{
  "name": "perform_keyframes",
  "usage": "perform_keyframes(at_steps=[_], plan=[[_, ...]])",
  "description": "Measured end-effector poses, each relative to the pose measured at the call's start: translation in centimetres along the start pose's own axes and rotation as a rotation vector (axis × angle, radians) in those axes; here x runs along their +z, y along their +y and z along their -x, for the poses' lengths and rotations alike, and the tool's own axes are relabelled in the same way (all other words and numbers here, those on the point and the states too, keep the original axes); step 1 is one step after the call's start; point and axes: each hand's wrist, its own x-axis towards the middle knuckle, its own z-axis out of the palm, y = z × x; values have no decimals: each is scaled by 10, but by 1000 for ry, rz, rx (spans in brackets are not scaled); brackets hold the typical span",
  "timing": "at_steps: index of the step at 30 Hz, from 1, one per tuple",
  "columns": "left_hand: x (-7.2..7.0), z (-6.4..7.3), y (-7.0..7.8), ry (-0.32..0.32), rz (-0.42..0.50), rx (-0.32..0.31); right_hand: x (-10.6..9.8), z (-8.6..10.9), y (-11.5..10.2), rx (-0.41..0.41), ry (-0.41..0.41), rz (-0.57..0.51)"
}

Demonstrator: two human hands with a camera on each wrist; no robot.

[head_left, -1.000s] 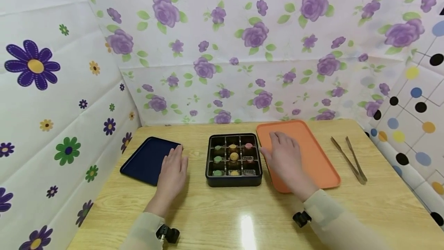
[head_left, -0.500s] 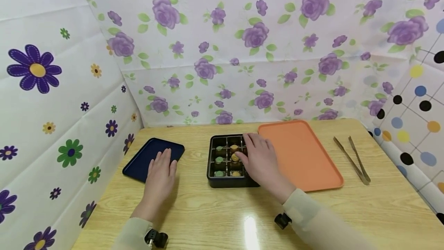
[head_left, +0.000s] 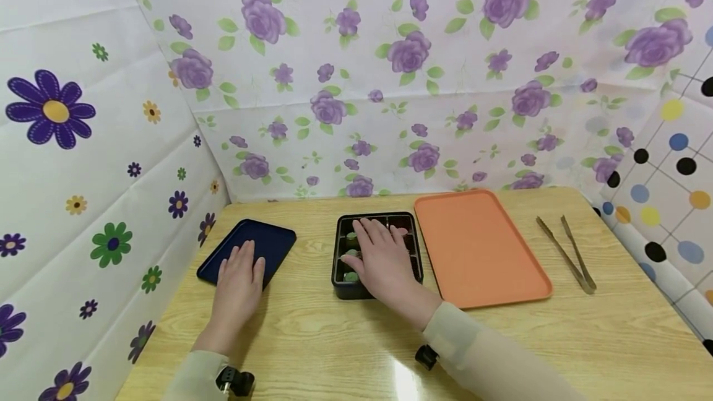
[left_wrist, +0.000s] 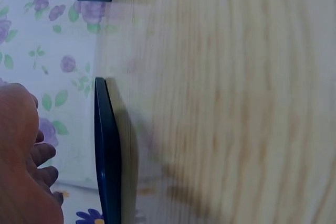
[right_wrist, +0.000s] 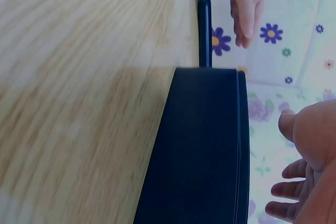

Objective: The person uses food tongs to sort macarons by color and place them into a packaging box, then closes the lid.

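A black divided box [head_left: 351, 292] stands mid-table, with small round macaron-like pieces in its compartments. My right hand [head_left: 385, 265] hovers palm down over the box, its fingers extended and the thumb spread toward the left column. Green pieces [head_left: 351, 277] show beside the thumb, and a pink one [head_left: 402, 232] peeks out past the fingers; the middle compartments are hidden. In the right wrist view this hand [right_wrist: 315, 145] holds nothing, apart from the box wall [right_wrist: 199, 145]. My left hand [head_left: 238, 283] is over the near part of a dark blue tray [head_left: 267, 234], fingers extended; the left wrist view shows it raised above the tray [left_wrist: 107, 156].
An orange tray [head_left: 479, 252] lies right of the box. Beyond it, metal tongs [head_left: 565, 252] rest spread apart on the wooden table [head_left: 312, 339]. Patterned cloths hang at the back and both sides.
My right hand has moved left from the orange tray to over the box. The left hand has drifted left and slightly nearer over the blue tray. The box and trays have stayed put.
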Motion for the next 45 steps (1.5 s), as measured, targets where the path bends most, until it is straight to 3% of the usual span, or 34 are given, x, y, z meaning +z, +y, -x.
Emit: perform_keyframes(at_steps=[15, 23, 37, 45], plan=[[-22, -6, -27, -1, -36, -24, 20, -10, -51, -121, -39, -9], [-32, -14, -42, -17, -42, -50, 23, -13, -78, -207, -5, -49], [-38, -27, -59, -48, -51, -112, 41, -16, -110, -205, -84, -133], [-37, -33, -79, -74, -15, -178, 50, -17, -119, -179, -198, -265]])
